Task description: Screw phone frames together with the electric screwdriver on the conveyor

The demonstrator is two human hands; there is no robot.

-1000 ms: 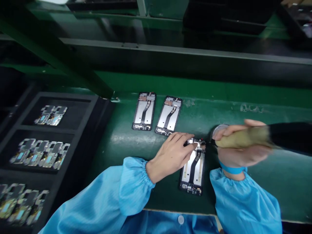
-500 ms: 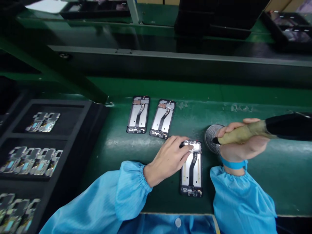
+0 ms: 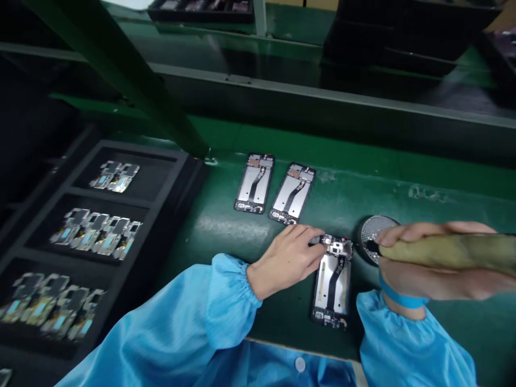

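An opened phone (image 3: 342, 279) lies on the green bench, its metal inside and black ribbon cable facing up. My left hand (image 3: 285, 259) is closed at its upper left corner, fingertips on the edge beside the circuit board. My right hand (image 3: 433, 263) is wrapped round an electric screwdriver (image 3: 439, 251) with a tan-covered grip. Its dark tip points into a round perforated metal dish (image 3: 382, 221) to the right of the phone; whether a screw is on the tip I cannot tell. Two more opened phones, one on the left (image 3: 255, 185) and one nearer (image 3: 293, 192), lie behind my left hand.
On the left stands a black compartment tray (image 3: 161, 207) with several circuit boards (image 3: 97, 231) in rows. A green slanted post (image 3: 161, 107) rises behind it. A grey rail (image 3: 290, 88) crosses the back, with dark boxes (image 3: 403, 32) beyond.
The view has swung left, so things appear farther right. My left fingers have drawn back from the phone's upper board to its edge. The screwdriver tip stays over the dish.
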